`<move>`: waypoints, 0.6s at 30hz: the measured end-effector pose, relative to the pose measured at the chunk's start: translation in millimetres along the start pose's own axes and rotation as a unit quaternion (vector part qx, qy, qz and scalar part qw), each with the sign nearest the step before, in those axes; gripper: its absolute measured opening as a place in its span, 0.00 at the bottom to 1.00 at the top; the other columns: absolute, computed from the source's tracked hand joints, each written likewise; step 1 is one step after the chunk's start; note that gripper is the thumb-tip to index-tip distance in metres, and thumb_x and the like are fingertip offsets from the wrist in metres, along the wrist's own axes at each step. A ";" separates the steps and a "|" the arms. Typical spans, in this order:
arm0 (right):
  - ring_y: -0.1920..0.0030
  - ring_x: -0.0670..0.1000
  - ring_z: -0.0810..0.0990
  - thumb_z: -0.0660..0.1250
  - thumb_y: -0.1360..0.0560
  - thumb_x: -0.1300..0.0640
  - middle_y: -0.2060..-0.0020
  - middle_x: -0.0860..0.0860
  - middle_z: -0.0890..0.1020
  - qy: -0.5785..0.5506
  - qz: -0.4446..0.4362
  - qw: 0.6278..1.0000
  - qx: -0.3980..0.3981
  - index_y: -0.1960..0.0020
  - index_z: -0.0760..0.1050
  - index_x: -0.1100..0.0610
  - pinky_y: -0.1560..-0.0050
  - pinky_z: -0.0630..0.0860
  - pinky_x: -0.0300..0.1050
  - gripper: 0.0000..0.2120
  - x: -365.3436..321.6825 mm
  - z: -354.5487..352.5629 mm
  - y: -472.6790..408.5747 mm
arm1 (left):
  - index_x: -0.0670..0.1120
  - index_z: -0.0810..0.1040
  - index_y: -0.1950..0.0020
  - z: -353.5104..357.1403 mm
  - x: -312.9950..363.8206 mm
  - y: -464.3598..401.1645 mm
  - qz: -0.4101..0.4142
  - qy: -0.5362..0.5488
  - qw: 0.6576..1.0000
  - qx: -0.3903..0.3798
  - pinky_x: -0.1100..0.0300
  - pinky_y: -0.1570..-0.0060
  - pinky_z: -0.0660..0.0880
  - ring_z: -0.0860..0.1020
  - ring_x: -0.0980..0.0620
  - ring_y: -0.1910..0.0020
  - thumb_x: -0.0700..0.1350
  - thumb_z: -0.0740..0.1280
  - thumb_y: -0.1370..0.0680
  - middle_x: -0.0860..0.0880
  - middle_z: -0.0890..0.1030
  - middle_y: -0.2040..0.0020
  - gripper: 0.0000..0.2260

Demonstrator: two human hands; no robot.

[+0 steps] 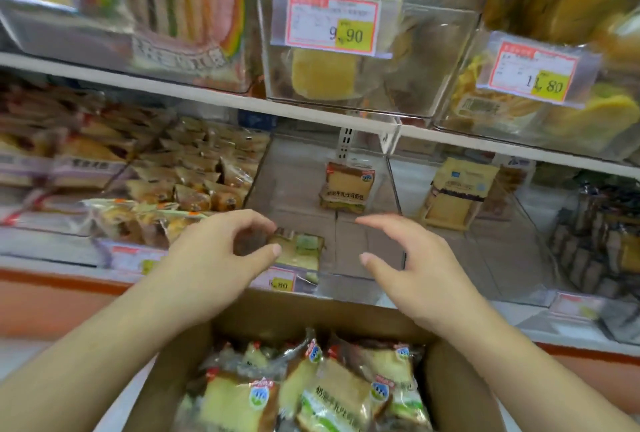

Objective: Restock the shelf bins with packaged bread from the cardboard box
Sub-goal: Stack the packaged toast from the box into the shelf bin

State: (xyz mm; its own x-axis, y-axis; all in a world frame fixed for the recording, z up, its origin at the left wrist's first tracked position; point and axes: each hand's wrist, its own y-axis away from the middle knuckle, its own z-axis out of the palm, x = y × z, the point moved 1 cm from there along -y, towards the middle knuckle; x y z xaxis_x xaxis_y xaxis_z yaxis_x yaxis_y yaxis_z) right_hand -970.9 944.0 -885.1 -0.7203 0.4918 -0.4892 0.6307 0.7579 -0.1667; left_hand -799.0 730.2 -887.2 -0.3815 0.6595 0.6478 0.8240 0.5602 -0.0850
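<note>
An open cardboard box (pixel 242 317) sits at the bottom middle, holding several packaged bread slices (pixel 343 393). Above it is a clear shelf bin (pixel 363 279), nearly bare. One bread pack (pixel 347 187) stands upright at the bin's back. Another bread pack (pixel 298 249) lies near the bin's front left. My left hand (pixel 214 251) hovers at the bin's front with fingers curved, right beside that pack; it grips nothing. My right hand (pixel 405 258) hovers over the bin's front right, fingers spread and curved, holding nothing.
The bin to the left holds several small wrapped pastries (pixel 194 182). To the right, another bin holds a tall yellow bread pack (pixel 457 189). The upper shelf (pixel 207 95) carries more clear bins with price tags (pixel 332 22). Dark wrapped packs (pixel 595 241) fill the far right.
</note>
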 end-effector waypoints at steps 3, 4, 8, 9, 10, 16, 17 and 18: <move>0.27 0.39 0.70 0.71 0.19 0.48 0.28 0.37 0.75 -0.018 0.023 0.999 -0.037 0.24 0.73 0.41 0.25 0.66 0.41 0.24 -13.2 25.5 -26.8 | 0.61 0.80 0.39 -12.7 -6.7 0.8 0.004 -0.015 1.000 0.019 0.57 0.44 0.79 0.79 0.64 0.49 0.59 0.70 0.22 0.64 0.81 0.48 0.12; 0.27 0.42 0.71 0.72 0.20 0.47 0.27 0.39 0.75 -0.012 0.038 0.997 -0.058 0.23 0.72 0.42 0.25 0.68 0.44 0.26 -12.6 36.5 -40.4 | 0.61 0.79 0.38 -15.9 -7.7 -0.7 0.008 -0.019 1.000 0.018 0.57 0.43 0.79 0.79 0.63 0.48 0.60 0.70 0.22 0.64 0.81 0.47 0.13; 0.24 0.51 0.72 0.76 0.22 0.47 0.23 0.44 0.72 -0.016 0.117 0.979 -0.164 0.20 0.68 0.46 0.28 0.68 0.43 0.33 -7.2 77.3 -96.5 | 0.62 0.78 0.36 -24.2 -12.1 -9.0 0.021 -0.019 1.000 -0.002 0.55 0.38 0.78 0.78 0.63 0.42 0.61 0.68 0.22 0.65 0.80 0.42 0.15; 0.23 0.52 0.71 0.76 0.22 0.47 0.22 0.45 0.71 -0.010 0.133 0.973 -0.190 0.19 0.67 0.46 0.28 0.67 0.43 0.35 -5.8 86.7 -108.0 | 0.62 0.78 0.35 -25.8 -12.8 -11.0 0.023 -0.018 1.000 -0.006 0.55 0.38 0.78 0.77 0.63 0.41 0.61 0.68 0.22 0.65 0.80 0.42 0.15; 0.23 0.53 0.71 0.77 0.23 0.46 0.22 0.46 0.71 0.012 0.143 0.966 -0.216 0.19 0.66 0.48 0.28 0.68 0.44 0.36 -4.6 95.3 -117.7 | 0.62 0.79 0.35 -27.4 -13.4 -13.2 0.024 -0.014 1.000 -0.009 0.56 0.37 0.78 0.77 0.63 0.41 0.61 0.67 0.22 0.65 0.80 0.41 0.15; 0.43 0.49 0.78 0.82 0.31 0.41 0.34 0.49 0.81 0.067 0.172 0.950 -0.253 0.27 0.76 0.55 0.45 0.72 0.40 0.38 -2.8 115.3 -134.9 | 0.62 0.80 0.38 -32.9 -19.3 -22.4 0.025 0.010 1.000 -0.015 0.55 0.37 0.78 0.78 0.63 0.41 0.60 0.67 0.21 0.65 0.80 0.41 0.13; 0.44 0.49 0.77 0.83 0.32 0.41 0.36 0.49 0.80 0.064 0.169 0.953 -0.242 0.28 0.76 0.53 0.44 0.72 0.41 0.37 -3.2 112.4 -134.1 | 0.62 0.80 0.38 -33.2 -19.3 -22.6 0.023 0.012 1.000 -0.017 0.55 0.37 0.78 0.78 0.62 0.40 0.60 0.67 0.21 0.64 0.80 0.41 0.12; 0.44 0.49 0.77 0.84 0.33 0.42 0.37 0.48 0.80 0.054 0.168 0.957 -0.230 0.30 0.76 0.52 0.44 0.73 0.42 0.36 -3.7 108.6 -132.8 | 0.62 0.80 0.38 -33.6 -18.7 -22.2 0.023 0.012 1.000 -0.016 0.55 0.37 0.78 0.78 0.62 0.40 0.59 0.67 0.20 0.64 0.80 0.41 0.12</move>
State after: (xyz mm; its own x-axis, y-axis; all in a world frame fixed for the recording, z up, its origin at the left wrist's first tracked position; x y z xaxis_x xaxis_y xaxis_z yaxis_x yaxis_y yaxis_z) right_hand -1020.6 794.9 -954.1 -0.5404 0.7635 -0.3537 0.6561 0.6455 0.3909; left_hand -796.1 688.6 -872.0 -0.3330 0.6713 0.6622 0.8538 0.5126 -0.0903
